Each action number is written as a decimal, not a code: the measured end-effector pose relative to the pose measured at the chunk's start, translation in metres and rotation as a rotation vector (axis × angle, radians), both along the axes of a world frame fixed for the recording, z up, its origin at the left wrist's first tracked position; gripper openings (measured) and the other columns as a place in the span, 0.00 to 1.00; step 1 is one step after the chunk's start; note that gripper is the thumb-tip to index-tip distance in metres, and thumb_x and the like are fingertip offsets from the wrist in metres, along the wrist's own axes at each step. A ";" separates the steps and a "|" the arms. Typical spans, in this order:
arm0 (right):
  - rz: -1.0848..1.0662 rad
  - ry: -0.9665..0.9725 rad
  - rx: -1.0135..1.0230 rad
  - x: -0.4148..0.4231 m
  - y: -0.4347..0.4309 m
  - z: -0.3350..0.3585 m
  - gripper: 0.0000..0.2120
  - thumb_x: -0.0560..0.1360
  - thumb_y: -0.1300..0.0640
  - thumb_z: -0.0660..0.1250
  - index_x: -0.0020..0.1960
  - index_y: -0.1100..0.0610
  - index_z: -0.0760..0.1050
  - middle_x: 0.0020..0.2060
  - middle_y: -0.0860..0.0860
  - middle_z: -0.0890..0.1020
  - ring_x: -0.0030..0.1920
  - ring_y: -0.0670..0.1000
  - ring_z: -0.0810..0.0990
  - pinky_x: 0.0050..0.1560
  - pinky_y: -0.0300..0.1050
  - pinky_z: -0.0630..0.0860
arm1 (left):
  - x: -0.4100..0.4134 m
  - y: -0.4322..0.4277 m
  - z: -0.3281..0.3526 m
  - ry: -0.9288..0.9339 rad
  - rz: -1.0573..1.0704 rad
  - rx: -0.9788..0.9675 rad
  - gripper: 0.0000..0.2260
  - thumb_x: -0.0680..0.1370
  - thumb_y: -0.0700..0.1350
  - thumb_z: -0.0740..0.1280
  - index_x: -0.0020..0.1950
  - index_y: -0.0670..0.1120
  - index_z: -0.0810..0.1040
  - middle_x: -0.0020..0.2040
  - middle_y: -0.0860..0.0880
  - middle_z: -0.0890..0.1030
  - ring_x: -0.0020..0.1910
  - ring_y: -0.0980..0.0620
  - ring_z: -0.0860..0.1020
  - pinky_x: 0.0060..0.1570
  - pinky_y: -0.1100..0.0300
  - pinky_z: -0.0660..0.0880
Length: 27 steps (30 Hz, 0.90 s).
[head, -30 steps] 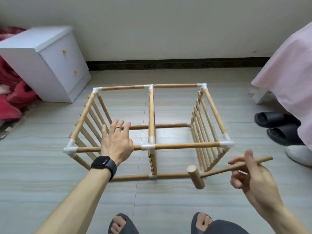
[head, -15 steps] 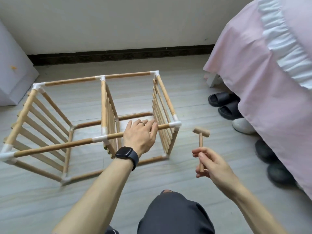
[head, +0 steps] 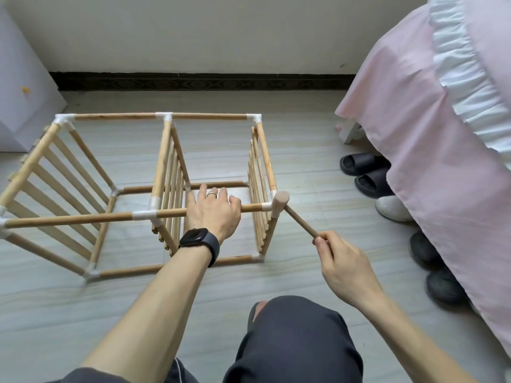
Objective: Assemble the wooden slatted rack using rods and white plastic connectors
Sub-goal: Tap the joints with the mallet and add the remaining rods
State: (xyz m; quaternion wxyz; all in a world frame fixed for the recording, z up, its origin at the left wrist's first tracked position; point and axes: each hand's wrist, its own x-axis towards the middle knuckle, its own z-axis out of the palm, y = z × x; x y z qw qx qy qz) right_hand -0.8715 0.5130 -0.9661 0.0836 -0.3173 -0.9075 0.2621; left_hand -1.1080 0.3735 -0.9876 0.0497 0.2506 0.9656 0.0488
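I see the wooden rack (head: 119, 116) standing on the floor (head: 304, 150), spreading from 9 to 12 o'clock in my view. My left grip (head: 213, 214) lies palm-down on the near top rod (head: 83, 219), fingers relaxed and draped over it, not clenched. My right grip (head: 345, 266), at 4 o'clock, pinches the handle end of a wooden mallet (head: 300, 222), whose head touches the white connector (head: 266, 207) at the rack's near right corner. Dark slippers (head: 359, 163) sit beside the pink bed cover (head: 428, 175) at 3 o'clock.
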 end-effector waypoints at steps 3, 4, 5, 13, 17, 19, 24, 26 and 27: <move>0.005 -0.048 -0.018 -0.003 0.003 0.001 0.12 0.82 0.43 0.51 0.45 0.47 0.67 0.31 0.46 0.76 0.37 0.53 0.76 0.38 0.55 0.70 | 0.000 -0.002 -0.004 0.031 -0.016 0.015 0.26 0.82 0.54 0.45 0.75 0.49 0.70 0.77 0.47 0.69 0.79 0.46 0.58 0.73 0.44 0.54; -0.006 -0.074 -0.026 -0.005 0.003 0.002 0.14 0.82 0.42 0.50 0.44 0.47 0.67 0.30 0.46 0.76 0.36 0.54 0.76 0.38 0.55 0.70 | 0.000 -0.002 -0.004 0.030 -0.015 0.024 0.26 0.82 0.54 0.45 0.76 0.49 0.69 0.77 0.48 0.69 0.79 0.46 0.57 0.74 0.44 0.53; -0.012 -0.113 -0.026 -0.008 0.004 0.005 0.15 0.82 0.41 0.50 0.43 0.48 0.68 0.30 0.46 0.77 0.37 0.55 0.76 0.38 0.54 0.69 | 0.000 -0.002 -0.004 0.028 -0.011 0.032 0.27 0.82 0.55 0.45 0.77 0.49 0.67 0.77 0.48 0.68 0.79 0.46 0.57 0.75 0.44 0.53; 0.073 -0.056 0.075 -0.031 0.026 0.065 0.22 0.84 0.40 0.50 0.39 0.48 0.73 0.29 0.45 0.78 0.36 0.49 0.77 0.38 0.49 0.68 | 0.003 -0.004 -0.003 0.031 -0.002 0.058 0.26 0.83 0.55 0.46 0.78 0.48 0.67 0.77 0.48 0.68 0.79 0.46 0.57 0.76 0.43 0.51; 0.020 0.537 -0.042 -0.024 0.012 0.063 0.18 0.84 0.41 0.50 0.42 0.47 0.68 0.29 0.48 0.74 0.28 0.48 0.71 0.28 0.42 0.65 | 0.004 -0.005 -0.003 0.025 -0.011 0.044 0.26 0.83 0.55 0.45 0.78 0.48 0.67 0.77 0.48 0.68 0.79 0.46 0.58 0.77 0.43 0.52; 0.057 0.230 -0.029 -0.020 0.006 0.043 0.18 0.85 0.44 0.48 0.42 0.50 0.67 0.29 0.48 0.75 0.31 0.52 0.74 0.31 0.47 0.67 | 0.004 -0.005 -0.002 0.015 -0.012 0.042 0.27 0.83 0.55 0.45 0.78 0.48 0.67 0.78 0.48 0.68 0.79 0.46 0.58 0.77 0.43 0.52; 0.010 0.403 -0.100 -0.011 0.010 0.035 0.22 0.83 0.38 0.48 0.40 0.48 0.70 0.27 0.46 0.75 0.28 0.45 0.71 0.29 0.36 0.65 | 0.004 -0.007 -0.004 0.024 -0.024 0.044 0.26 0.83 0.55 0.45 0.73 0.49 0.73 0.75 0.47 0.71 0.78 0.45 0.61 0.76 0.43 0.54; 0.045 0.544 -0.120 -0.010 0.002 0.030 0.23 0.83 0.38 0.48 0.40 0.50 0.68 0.26 0.47 0.72 0.26 0.46 0.69 0.28 0.34 0.63 | 0.004 -0.006 -0.003 0.014 -0.023 0.044 0.26 0.83 0.55 0.45 0.71 0.48 0.74 0.75 0.47 0.72 0.78 0.45 0.61 0.75 0.43 0.54; 0.071 0.395 -0.061 -0.011 -0.001 0.026 0.24 0.83 0.37 0.46 0.39 0.51 0.67 0.26 0.47 0.72 0.27 0.47 0.70 0.28 0.36 0.63 | 0.005 -0.007 -0.003 0.019 -0.022 0.045 0.26 0.82 0.55 0.45 0.71 0.48 0.75 0.74 0.47 0.72 0.77 0.45 0.62 0.75 0.43 0.54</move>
